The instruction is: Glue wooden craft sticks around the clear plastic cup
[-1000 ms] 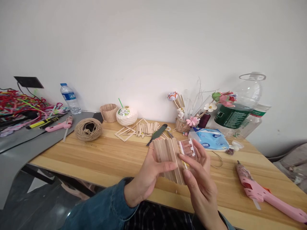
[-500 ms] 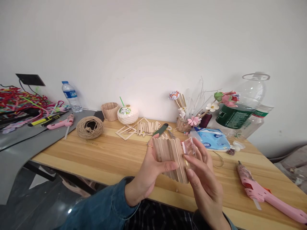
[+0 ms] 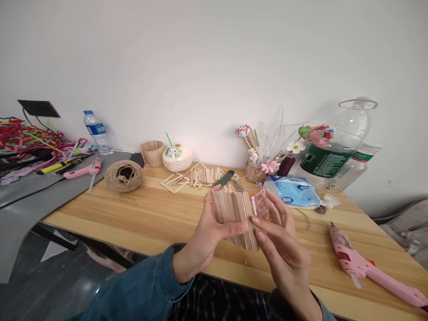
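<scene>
A row of flat wooden craft sticks [image 3: 234, 209], side by side, is held above the table's front half. My left hand [image 3: 209, 234] grips it from the left, thumb across the front. My right hand [image 3: 284, 240] is closed at its right edge, with thumb and index finger on the outermost stick. A small clear plastic packet [image 3: 261, 205] with a red strip shows between the sticks and my right fingers. What lies behind the sticks is hidden.
Behind are a twine ball [image 3: 123, 176], a stick cup [image 3: 152, 154], a white round container [image 3: 177, 158], loose sticks [image 3: 205, 175], a flower pot [image 3: 256, 171] and a blue tissue pack [image 3: 294, 191]. A pink glue gun [image 3: 368, 269] lies right, another [image 3: 83, 170] left.
Both hands and the stick row have shifted slightly left and up in view. My right thumb and index finger remain at the row's right edge.
</scene>
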`<state>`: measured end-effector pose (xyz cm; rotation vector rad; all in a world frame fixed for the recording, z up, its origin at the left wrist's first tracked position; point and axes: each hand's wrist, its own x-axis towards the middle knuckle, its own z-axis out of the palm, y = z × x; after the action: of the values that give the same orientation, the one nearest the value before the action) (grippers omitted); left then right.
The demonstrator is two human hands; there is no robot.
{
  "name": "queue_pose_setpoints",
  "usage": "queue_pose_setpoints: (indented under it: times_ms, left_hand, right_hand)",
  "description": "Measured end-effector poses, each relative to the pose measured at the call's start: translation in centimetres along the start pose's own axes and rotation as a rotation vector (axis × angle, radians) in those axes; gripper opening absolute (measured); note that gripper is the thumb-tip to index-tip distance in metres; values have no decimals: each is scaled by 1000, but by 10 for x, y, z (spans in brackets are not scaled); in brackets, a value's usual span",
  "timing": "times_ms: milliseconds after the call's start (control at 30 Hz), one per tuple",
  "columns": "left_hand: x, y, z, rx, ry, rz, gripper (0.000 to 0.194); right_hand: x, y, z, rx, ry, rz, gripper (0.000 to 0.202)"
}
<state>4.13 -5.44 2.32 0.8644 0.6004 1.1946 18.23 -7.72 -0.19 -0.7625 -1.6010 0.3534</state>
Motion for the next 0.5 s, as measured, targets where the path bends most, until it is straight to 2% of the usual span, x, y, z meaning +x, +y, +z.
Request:
queue_pose_setpoints:
  times_ms: [100,233,300,367,500]
  left_hand:
    - [6,-3,-7,93,-40,9,92]
    - [24,-16,-29,384,-108,100,111]
    - [33,-23,-40,488,-185,108,115]
    - [40,-28,-49,561,-258,78,116]
    - [47,-32,-62,674,-352,41,117]
  right_hand:
    - [-3,8,-4,63,0,81,35]
    - [-7,24,-15,173,-63,237,58]
    - [-10,32,-22,45,-169,255,58]
    - [-13,40,-27,-111,-256,248,48]
    - [-19,49,-28,-306,-306,156,37]
